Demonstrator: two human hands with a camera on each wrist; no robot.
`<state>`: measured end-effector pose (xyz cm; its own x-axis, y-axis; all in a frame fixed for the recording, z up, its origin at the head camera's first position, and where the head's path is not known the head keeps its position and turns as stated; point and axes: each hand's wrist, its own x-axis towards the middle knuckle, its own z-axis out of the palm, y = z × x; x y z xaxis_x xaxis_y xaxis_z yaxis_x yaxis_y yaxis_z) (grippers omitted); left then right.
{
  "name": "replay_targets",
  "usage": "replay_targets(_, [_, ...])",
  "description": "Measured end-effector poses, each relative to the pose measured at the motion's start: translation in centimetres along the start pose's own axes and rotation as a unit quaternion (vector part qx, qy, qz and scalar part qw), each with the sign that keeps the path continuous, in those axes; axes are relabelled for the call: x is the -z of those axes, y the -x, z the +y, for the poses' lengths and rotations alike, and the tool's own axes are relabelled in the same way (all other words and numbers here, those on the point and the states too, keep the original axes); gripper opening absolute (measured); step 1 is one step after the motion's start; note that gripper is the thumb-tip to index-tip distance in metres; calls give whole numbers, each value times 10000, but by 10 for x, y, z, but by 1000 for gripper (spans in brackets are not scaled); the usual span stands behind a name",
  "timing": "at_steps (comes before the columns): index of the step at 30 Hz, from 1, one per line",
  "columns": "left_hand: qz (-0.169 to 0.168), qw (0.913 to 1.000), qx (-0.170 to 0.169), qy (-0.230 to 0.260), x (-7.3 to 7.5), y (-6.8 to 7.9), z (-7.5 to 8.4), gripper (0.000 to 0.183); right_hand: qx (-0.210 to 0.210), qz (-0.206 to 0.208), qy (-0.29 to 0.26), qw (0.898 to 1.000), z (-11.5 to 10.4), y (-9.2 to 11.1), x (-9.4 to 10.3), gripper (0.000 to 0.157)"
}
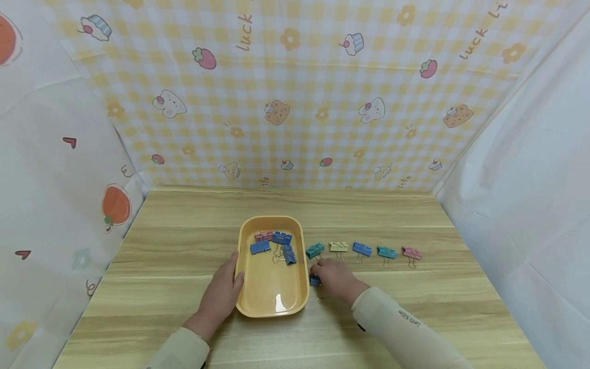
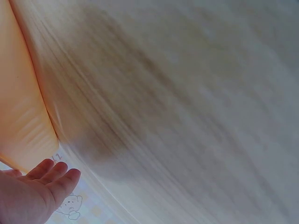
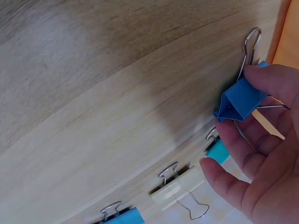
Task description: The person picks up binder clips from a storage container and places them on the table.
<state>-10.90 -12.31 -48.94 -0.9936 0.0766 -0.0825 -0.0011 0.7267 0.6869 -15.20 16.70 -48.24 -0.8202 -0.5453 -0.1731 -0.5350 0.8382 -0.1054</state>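
My right hand (image 1: 336, 278) pinches a blue binder clip (image 3: 244, 97) between thumb and fingers, just right of the yellow tray (image 1: 272, 305). One wire handle of that clip sticks out past the thumb in the right wrist view. Against the tray's left side lies my left hand (image 1: 222, 288), its fingers (image 2: 61, 179) extended along the wall and its thumb by the rim. Several binder clips lie at the tray's far end: a pink one (image 1: 264, 236) and blue ones (image 1: 260, 247).
Right of the tray a row of binder clips lies on the wooden table (image 1: 184, 230): teal (image 1: 315, 250), pale yellow (image 1: 338, 246), blue (image 1: 362, 249), another teal (image 1: 387, 252) and pink (image 1: 412, 252). A checked cloth (image 1: 304, 138) hangs behind; white cloths flank both sides.
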Motion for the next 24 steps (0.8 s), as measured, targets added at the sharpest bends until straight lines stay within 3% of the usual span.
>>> replay_targets(18, [-19, 10000, -10, 17, 1, 1, 1, 60, -168, -130, -234, 9995, -1, 8, 10, 31])
replay_targets(24, [-33, 10000, -17, 40, 1, 1, 1, 60, -175, -146, -398, 9989, 1, 8, 9, 41])
